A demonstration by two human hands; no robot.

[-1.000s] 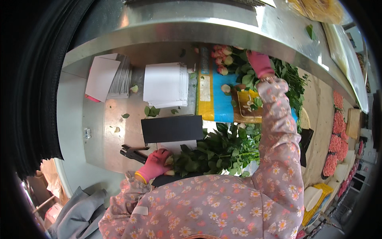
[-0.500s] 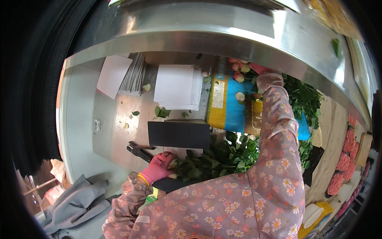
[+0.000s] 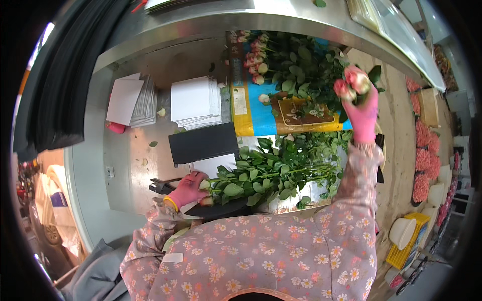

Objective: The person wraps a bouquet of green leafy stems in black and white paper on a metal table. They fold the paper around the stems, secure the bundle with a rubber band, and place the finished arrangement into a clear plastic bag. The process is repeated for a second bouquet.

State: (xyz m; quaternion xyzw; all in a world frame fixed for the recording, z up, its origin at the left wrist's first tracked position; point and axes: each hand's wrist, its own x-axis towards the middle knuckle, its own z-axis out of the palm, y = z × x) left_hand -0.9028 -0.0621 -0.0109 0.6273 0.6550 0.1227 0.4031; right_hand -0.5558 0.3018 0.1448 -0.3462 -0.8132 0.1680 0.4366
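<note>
My left hand (image 3: 189, 190), in a pink glove with a yellow cuff, is closed around the head end of a bunch of leafy roses (image 3: 271, 173) lying along the front of the bench. Pale rose heads show beside its fingers. Raised at the right, my right hand (image 3: 365, 116), also gloved in pink, grips pink-and-white roses (image 3: 353, 83) just below their heads. Behind it, a pile of roses (image 3: 296, 65) with heads to the left lies on a blue, yellow and brown printed sack (image 3: 257, 120). Close to my left hand lies a black stapler-like tool (image 3: 163, 186).
A black board (image 3: 203, 143) lies beyond my left hand, with stacks of white sheets (image 3: 196, 102) behind it. A metal shelf edge (image 3: 216, 25) spans the far side. At the right are pink flower bunches (image 3: 423, 155) and a yellow crate (image 3: 409, 241).
My right hand has come from the far rose pile to the right and nearer, now with roses in its grip. My left hand stays at the heads of the front bunch. The view has shifted.
</note>
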